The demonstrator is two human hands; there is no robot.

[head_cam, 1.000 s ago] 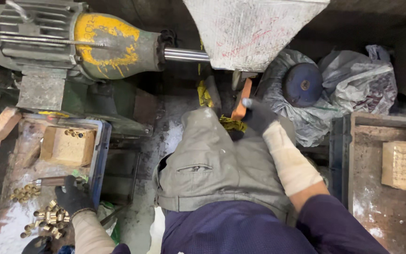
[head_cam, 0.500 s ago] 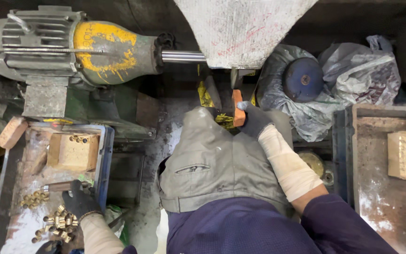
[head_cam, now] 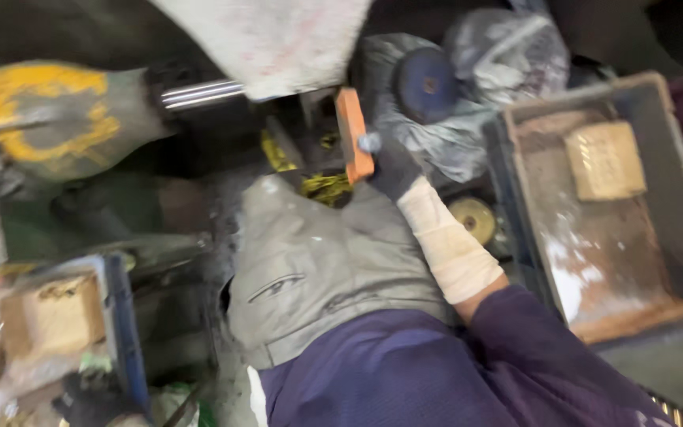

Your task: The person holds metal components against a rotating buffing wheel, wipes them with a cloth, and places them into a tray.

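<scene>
My right hand (head_cam: 393, 168), in a dark glove with a pale wrapped forearm, is closed around the lower end of an orange handle (head_cam: 352, 134) on the machine in front of my grey-trousered knee. My left hand (head_cam: 88, 405), also dark-gloved, sits blurred at the bottom left corner, beside a blue-edged tray (head_cam: 124, 328) that holds a cardboard box (head_cam: 53, 316). Whether that hand holds anything is hidden by blur.
A motor with a yellow-painted end (head_cam: 49, 119) and a steel shaft (head_cam: 199, 93) lies at the upper left, and a pale hopper (head_cam: 270, 39) is above. Plastic bags with a blue disc (head_cam: 424, 83) lie behind. A dusty tray (head_cam: 539, 237) with a cardboard box (head_cam: 604, 158) stands right.
The view has swung right and tilted. My right hand stays on the orange handle. My left hand has slipped down to the frame's bottom edge, away from the brass pieces.
</scene>
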